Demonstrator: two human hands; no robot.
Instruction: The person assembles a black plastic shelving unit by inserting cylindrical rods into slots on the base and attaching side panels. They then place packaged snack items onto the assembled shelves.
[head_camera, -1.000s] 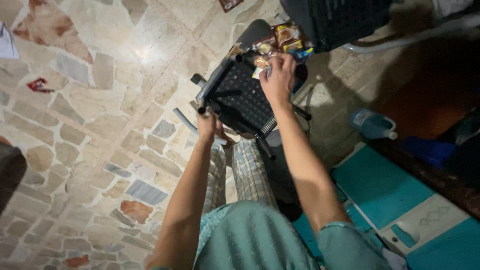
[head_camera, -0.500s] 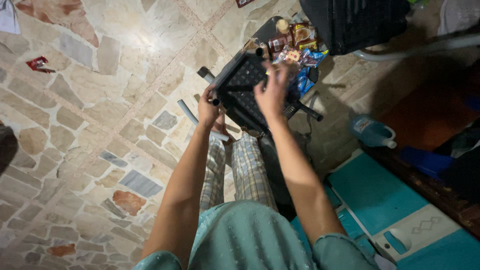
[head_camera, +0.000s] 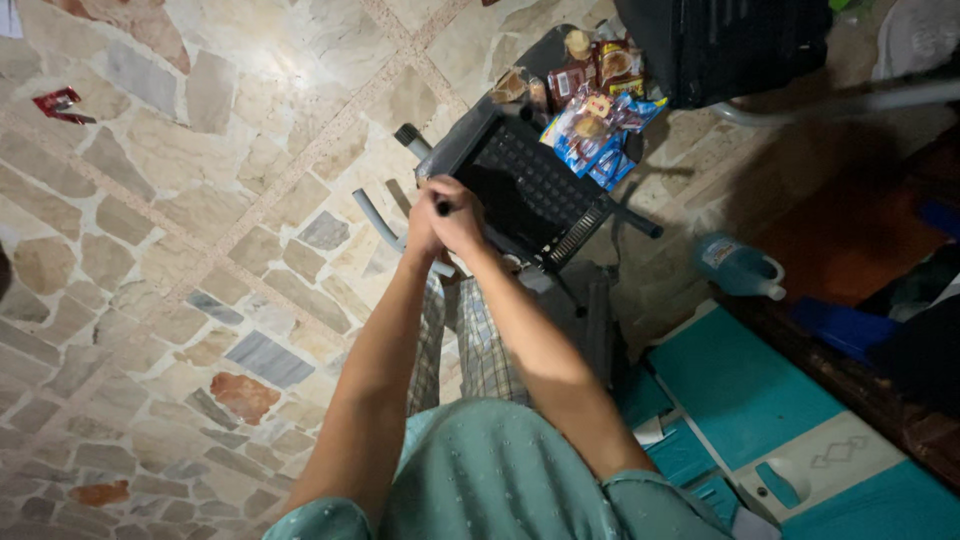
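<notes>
A black mesh tray (head_camera: 535, 185) on a metal frame stands on the stone floor in front of me. Several snack packets (head_camera: 590, 130) in brown, red and blue wrappers lie piled at its far end. My left hand (head_camera: 422, 228) and my right hand (head_camera: 463, 215) are pressed together at the tray's near left edge. Both are closed around a short black handle whose tip (head_camera: 441, 208) shows between the fingers. My checked trouser legs and green top fill the lower middle of the view.
A black crate (head_camera: 720, 45) stands beyond the tray at the top right. A blue plastic jug (head_camera: 740, 268) sits on the floor to the right, beside a teal mat (head_camera: 740, 390). A red wrapper (head_camera: 60, 100) lies on the floor at far left.
My right hand has come back from the snack packets at the tray's far end and joined my left hand at the near edge. The left hand has stayed on that edge.
</notes>
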